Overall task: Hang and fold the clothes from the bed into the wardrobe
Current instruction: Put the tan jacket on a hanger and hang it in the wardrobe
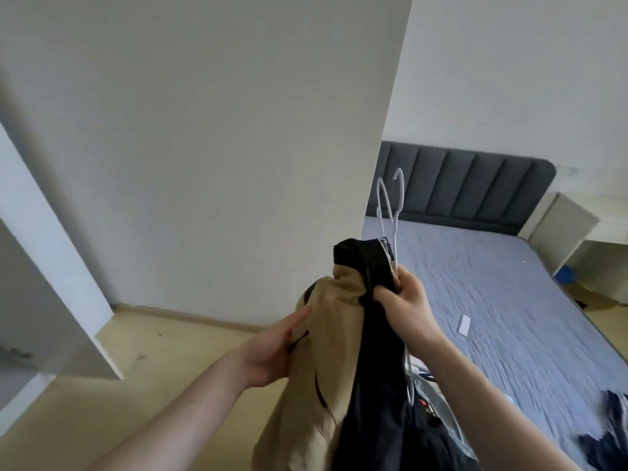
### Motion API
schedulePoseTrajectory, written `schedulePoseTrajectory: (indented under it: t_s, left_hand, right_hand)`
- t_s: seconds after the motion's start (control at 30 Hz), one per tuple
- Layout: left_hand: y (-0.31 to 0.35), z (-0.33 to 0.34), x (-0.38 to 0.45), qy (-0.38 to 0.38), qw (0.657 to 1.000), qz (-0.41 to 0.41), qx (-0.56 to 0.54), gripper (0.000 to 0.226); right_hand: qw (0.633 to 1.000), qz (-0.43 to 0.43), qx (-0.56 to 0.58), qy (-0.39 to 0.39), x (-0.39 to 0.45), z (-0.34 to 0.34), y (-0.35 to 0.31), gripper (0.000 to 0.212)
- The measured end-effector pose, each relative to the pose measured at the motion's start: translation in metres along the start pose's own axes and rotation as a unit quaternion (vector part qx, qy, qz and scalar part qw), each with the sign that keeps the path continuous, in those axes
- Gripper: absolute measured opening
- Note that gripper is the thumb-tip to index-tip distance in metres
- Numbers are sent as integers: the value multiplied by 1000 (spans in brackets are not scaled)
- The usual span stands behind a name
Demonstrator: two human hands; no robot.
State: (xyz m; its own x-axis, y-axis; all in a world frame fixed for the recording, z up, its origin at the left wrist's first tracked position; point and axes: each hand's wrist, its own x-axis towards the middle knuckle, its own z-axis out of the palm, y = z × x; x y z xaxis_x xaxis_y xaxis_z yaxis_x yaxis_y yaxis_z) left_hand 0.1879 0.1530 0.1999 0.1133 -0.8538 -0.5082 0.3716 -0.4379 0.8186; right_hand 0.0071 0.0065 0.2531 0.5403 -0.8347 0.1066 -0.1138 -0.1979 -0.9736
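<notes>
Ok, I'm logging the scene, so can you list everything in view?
tan garment: one, beige, held up in front
black garment: one, black, right of the tan one
hangers: white wire, count unclear, hooks above the garments
bed: one, blue-grey sheet, right
headboard: one, dark grey, far end of bed
dark clothes: navy heap, near right of bed
white panel: one, centre
left hand: open, touches tan garment
right hand: grips hangers and black garment

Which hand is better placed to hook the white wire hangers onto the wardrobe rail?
Probably the right hand: it grips the white wire hangers and black garment; the left hand only steadies the tan garment.
</notes>
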Motion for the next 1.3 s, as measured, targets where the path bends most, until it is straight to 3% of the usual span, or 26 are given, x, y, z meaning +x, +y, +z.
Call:
schedulePoseTrajectory:
  t_s: [0.17, 0.3, 0.37, 0.43, 0.57, 0.7, 0.83, 0.9, 0.97, 1.03, 1.1, 1.17, 1.23, 1.3]
  left_hand:
    - [26, -13, -16, 91, 986, 81, -115, 39]
    - [51, -8, -28, 165, 974, 134, -77, 31]
    - [57, -1, -32, 196, 963, 185, -9, 34]
    - [58, 12, -34, 205, 951, 230, 34, 35]
    - [49, 46, -34, 147, 951, 270, 37, 29]
    - [45, 60, -38, 36, 966, 254, 22, 28]
    - [49, 43, -48, -91, 968, 220, 78, 33]
    - [44, 23, -48, -36, 964, 236, 116, 36]
    - [23, -6, -37, 96, 946, 246, 186, 31]
    - [-12, -39, -21, 190, 927, 187, 263, 23]
    - [-56, -52, -9, 152, 934, 52, 319, 52]
    - [-87, -42, 1, 43, 937, -19, 345, 73]
    - [-107, -26, 13, 11, 943, 0, 333, 57]
    - [-118, -24, 32, 72, 929, 48, 359, 32]
  right_hand:
    - [995, 25, -35, -86, -2, -13, 4, 20]
    - [978, 62, -174, -95, -6, -31, 25, 17]
    - [969, 52, -234, -62, -14, -28, 29, 32]
    - [976, 30, -212, -32, -28, -19, 20, 44]
    - [990, 17, -88, -111, -49, 9, -3, 74]
    - [995, 19, -48, -90, -46, 28, -4, 60]
    - [998, 39, -8, -46, -37, 30, 2, 39]
    - [998, 51, 1, -29, -35, 31, 9, 33]
    - [997, 67, 20, -20, -36, 31, 14, 36]
    - [995, 87, 30, -24, -37, 27, 19, 48]
    - [994, 97, 35, -39, -37, 21, 24, 65]
    - [993, 99, 28, -50, -39, 18, 26, 71]
    - [995, 82, 10, -63, -42, 15, 21, 51]
    - [994, 70, -9, -80, -45, 10, 15, 50]
